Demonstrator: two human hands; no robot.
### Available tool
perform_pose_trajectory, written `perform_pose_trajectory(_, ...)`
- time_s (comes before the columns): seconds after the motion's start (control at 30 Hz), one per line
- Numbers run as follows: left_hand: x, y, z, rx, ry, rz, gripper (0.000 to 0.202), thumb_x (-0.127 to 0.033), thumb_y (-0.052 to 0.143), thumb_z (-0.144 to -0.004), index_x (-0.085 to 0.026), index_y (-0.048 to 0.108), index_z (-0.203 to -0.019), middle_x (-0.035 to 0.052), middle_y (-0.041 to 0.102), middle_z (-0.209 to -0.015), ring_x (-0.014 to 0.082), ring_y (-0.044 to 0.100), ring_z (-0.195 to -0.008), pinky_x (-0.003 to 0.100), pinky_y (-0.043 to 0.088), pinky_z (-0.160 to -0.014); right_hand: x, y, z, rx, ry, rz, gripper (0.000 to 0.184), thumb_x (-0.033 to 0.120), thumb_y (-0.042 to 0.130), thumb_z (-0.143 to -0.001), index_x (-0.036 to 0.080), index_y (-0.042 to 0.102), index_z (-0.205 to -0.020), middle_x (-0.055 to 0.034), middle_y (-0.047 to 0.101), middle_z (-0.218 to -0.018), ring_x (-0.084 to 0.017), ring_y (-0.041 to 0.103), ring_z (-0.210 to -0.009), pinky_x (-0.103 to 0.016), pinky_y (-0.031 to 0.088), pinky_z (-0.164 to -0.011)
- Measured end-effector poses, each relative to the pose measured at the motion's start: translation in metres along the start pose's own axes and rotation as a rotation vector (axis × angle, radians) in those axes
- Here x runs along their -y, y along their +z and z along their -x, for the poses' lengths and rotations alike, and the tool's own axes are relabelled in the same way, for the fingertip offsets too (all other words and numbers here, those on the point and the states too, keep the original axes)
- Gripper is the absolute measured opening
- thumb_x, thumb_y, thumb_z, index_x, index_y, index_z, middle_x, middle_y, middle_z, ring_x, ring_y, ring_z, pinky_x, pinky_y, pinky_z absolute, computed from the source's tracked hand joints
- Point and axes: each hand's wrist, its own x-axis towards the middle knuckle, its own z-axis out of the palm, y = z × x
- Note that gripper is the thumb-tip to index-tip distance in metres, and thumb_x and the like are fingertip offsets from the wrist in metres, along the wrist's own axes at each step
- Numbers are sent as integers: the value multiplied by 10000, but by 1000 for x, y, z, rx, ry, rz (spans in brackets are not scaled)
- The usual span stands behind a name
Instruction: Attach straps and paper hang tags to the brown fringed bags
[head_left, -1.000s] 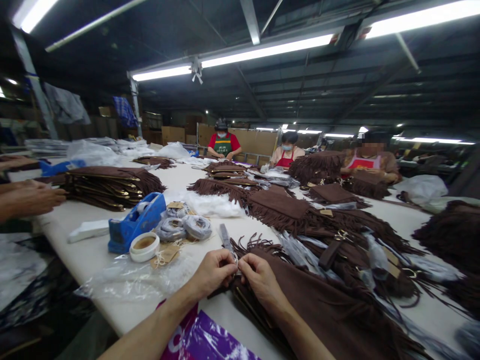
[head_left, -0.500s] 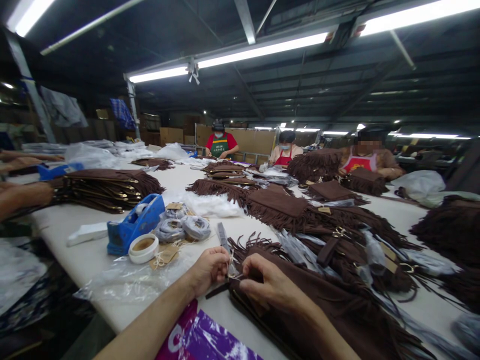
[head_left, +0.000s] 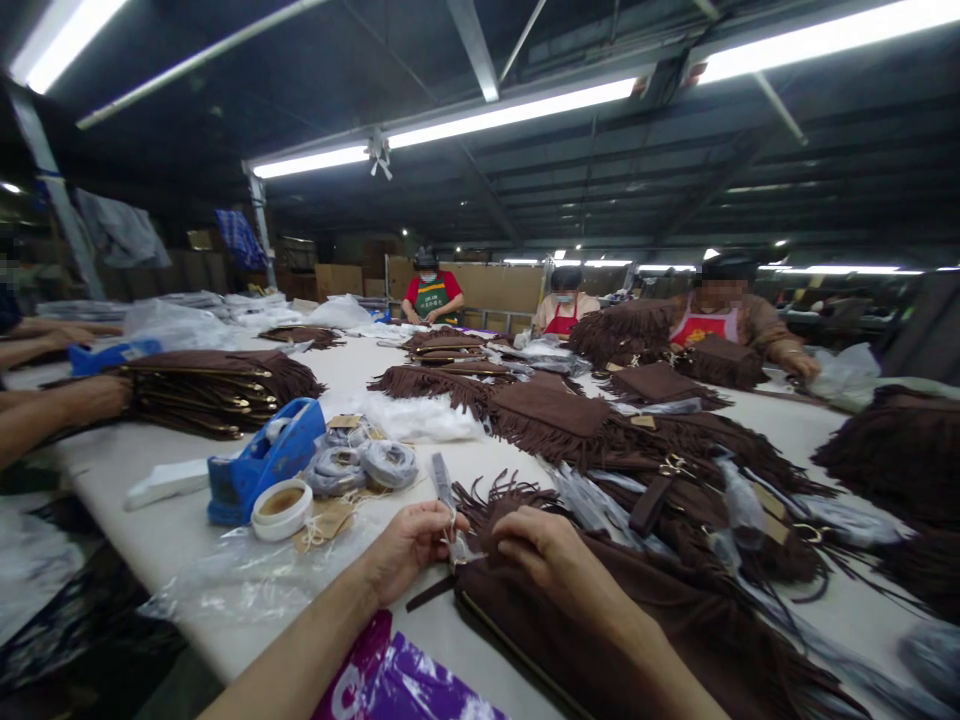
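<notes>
My left hand (head_left: pixel 414 545) is closed in a pinch on a white string (head_left: pixel 453 528) at the corner of a dark brown fringed bag (head_left: pixel 517 610). A grey plastic-wrapped strap (head_left: pixel 442 482) sticks up just beyond those fingertips. My right hand (head_left: pixel 551 555) hovers over the same corner with fingers curled in; whatever they hold is hidden. Between the two hands shows a small whitish piece (head_left: pixel 461 550). The bag lies flat, its gold zipper (head_left: pixel 499 640) along the near edge and a short brown strap end (head_left: pixel 430 592) poking out left.
A blue tape dispenser (head_left: pixel 262 465), tape rolls (head_left: pixel 282 510), coiled wrapped straps (head_left: pixel 388 464) and clear plastic (head_left: pixel 240 575) lie left. Purple printed plastic (head_left: pixel 412 680) is at the near edge. Stacked bags (head_left: pixel 202 390) stand left, by a co-worker's hand (head_left: pixel 97 398); more fringed bags (head_left: pixel 555 415) lie ahead.
My right fingers have lifted slightly and loosened, and the whitish piece shows more. The left co-worker's hand has moved right onto the stack; the right co-worker's arm reaches outward. The view has shifted slightly.
</notes>
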Motion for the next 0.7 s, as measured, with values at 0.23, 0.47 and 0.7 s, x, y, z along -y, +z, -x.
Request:
perform_pose_trajectory(0.23, -3, 0, 2, 14, 60, 60, 286, -311, 778, -635, -156, 537, -628, -15, 573, -625, 101, 510, -571, 237, 425, -613, 9, 6, -5, -224, 117, -78, 66, 216, 588, -778, 213, 578, -713, 34, 582, -635, -155, 510, -608, -253, 359, -577)
perform_pose_trajectory(0.47, -7, 5, 7, 68, 95, 69, 239, -292, 760, -645, -139, 580, -680, 38, 666, -695, 79, 517, -516, 171, 372, -473, 26, 22, -7, -234, 58, -109, 166, 183, 521, -837, 200, 676, -782, -9, 674, -748, -166, 585, -688, -253, 420, -656)
perform_pose_trajectory(0.7, 11, 5, 4, 144, 186, -320, 283, -298, 728, -712, -183, 517, -862, -24, 646, -680, 62, 505, -341, 140, 257, -307, 28, 33, -11, -234, 75, -18, 141, 138, 526, -805, 194, 628, -726, -6, 655, -691, -157, 589, -654, -234, 387, -614)
